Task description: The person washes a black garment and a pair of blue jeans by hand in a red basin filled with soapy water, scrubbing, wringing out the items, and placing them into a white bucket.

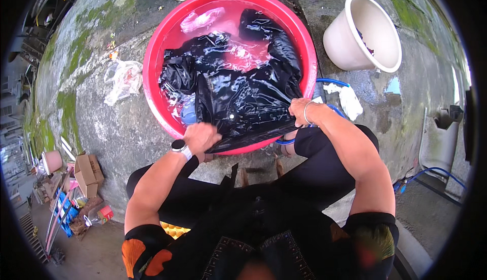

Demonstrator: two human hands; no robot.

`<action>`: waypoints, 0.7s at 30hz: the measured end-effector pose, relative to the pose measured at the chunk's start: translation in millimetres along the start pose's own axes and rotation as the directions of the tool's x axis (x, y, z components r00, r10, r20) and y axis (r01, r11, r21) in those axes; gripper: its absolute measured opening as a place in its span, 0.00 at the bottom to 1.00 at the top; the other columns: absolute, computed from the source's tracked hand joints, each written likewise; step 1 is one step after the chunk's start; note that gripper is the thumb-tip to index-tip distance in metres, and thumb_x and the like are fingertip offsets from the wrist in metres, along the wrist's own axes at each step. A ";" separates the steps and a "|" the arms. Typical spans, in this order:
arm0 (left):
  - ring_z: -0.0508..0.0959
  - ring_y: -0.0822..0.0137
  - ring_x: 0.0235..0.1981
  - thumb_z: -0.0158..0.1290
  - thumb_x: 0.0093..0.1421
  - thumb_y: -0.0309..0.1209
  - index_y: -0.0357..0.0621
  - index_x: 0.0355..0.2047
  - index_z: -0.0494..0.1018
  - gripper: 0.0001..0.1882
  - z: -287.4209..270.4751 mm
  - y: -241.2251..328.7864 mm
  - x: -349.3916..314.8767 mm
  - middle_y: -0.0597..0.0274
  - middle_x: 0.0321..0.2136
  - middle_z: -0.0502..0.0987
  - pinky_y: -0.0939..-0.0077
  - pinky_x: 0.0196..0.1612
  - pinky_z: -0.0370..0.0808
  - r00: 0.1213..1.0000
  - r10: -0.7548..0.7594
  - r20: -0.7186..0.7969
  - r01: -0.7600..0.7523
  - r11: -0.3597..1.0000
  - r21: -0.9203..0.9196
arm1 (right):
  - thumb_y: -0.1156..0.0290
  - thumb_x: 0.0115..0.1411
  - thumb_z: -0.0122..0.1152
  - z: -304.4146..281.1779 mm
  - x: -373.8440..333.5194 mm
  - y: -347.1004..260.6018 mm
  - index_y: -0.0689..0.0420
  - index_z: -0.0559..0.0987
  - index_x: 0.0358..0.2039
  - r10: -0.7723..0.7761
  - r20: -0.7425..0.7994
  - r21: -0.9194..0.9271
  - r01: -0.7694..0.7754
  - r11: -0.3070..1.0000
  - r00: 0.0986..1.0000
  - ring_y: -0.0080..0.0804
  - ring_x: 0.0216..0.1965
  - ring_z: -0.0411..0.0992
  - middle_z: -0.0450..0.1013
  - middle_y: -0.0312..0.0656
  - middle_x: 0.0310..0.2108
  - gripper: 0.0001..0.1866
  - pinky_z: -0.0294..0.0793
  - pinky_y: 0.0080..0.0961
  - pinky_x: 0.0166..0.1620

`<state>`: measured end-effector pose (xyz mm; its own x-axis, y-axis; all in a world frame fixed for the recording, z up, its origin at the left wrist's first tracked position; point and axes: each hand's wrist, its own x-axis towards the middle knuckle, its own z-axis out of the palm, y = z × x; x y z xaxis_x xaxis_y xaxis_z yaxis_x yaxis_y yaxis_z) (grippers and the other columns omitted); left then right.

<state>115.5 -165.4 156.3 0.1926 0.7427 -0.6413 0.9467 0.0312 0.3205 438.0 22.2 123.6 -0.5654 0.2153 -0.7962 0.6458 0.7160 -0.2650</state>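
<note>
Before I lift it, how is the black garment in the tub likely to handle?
Likely floppy: the garment folds loosely and gathers at the right hand. Probably heavy for its size, as much of it lies in the water filling the tub. Perhaps slippery too, given its wet shine.

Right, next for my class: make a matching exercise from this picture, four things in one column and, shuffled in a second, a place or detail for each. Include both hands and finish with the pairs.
Column one
1. Black garment
2. Left hand
3. Right hand
4. Cream bucket

Column two
A. Has a thin bracelet at its wrist
B. Stands on the concrete, to the right of the tub
C. Has a watch at its wrist
D. Lies wet in the pinkish-red tub

Right pairs: 1-D, 2-C, 3-A, 4-B
</note>
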 end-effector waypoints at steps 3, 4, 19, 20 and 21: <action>0.81 0.43 0.38 0.56 0.60 0.52 0.41 0.33 0.73 0.23 9.0 0.0 40.5 0.46 0.34 0.81 0.53 0.42 0.78 0.968 -0.057 -0.243 -0.008 0.966 -0.258 | 0.68 0.42 0.77 -0.1 2.1 0.8 0.57 0.81 0.45 0.001 0.013 0.006 -0.001 1.000 1.000 0.49 0.52 0.73 0.73 0.49 0.47 0.26 0.74 0.39 0.53; 0.81 0.42 0.39 0.56 0.59 0.54 0.41 0.37 0.71 0.26 15.3 11.3 51.8 0.44 0.33 0.81 0.53 0.43 0.77 0.951 -0.201 -0.235 0.138 0.956 -0.257 | 0.69 0.42 0.77 1.1 3.2 2.3 0.57 0.81 0.45 0.005 0.011 0.010 -0.005 1.000 1.000 0.49 0.53 0.73 0.73 0.49 0.47 0.26 0.74 0.39 0.53; 0.79 0.42 0.40 0.59 0.55 0.32 0.41 0.48 0.71 0.21 8.8 91.5 51.6 0.43 0.37 0.78 0.53 0.45 0.76 0.848 0.129 -0.514 -0.302 0.914 -0.270 | 0.68 0.40 0.76 7.7 14.5 8.9 0.60 0.80 0.43 -0.047 0.034 -0.007 0.047 0.999 0.998 0.51 0.50 0.74 0.75 0.53 0.45 0.27 0.75 0.39 0.53; 0.79 0.41 0.41 0.61 0.54 0.35 0.41 0.50 0.70 0.24 3.5 99.5 44.5 0.42 0.39 0.77 0.53 0.45 0.76 0.948 0.232 -0.217 -0.294 0.897 -0.330 | 0.68 0.40 0.77 7.6 13.0 8.8 0.60 0.80 0.44 -0.033 0.047 -0.010 0.034 0.999 0.998 0.51 0.50 0.74 0.75 0.52 0.45 0.27 0.75 0.39 0.53; 0.78 0.41 0.42 0.62 0.54 0.37 0.40 0.52 0.69 0.27 0.5 105.4 38.1 0.41 0.40 0.76 0.53 0.45 0.76 0.941 0.323 0.095 -0.265 0.884 -0.385 | 0.67 0.40 0.77 5.8 11.3 9.2 0.60 0.80 0.44 -0.022 0.057 -0.018 0.023 1.000 0.998 0.51 0.50 0.74 0.75 0.52 0.45 0.28 0.75 0.39 0.53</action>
<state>222.7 -134.2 165.3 0.5122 0.6455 -0.5665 0.6866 0.0886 0.7216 440.5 27.3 109.1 -0.5490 0.1614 -0.8201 0.6234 0.7326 -0.2732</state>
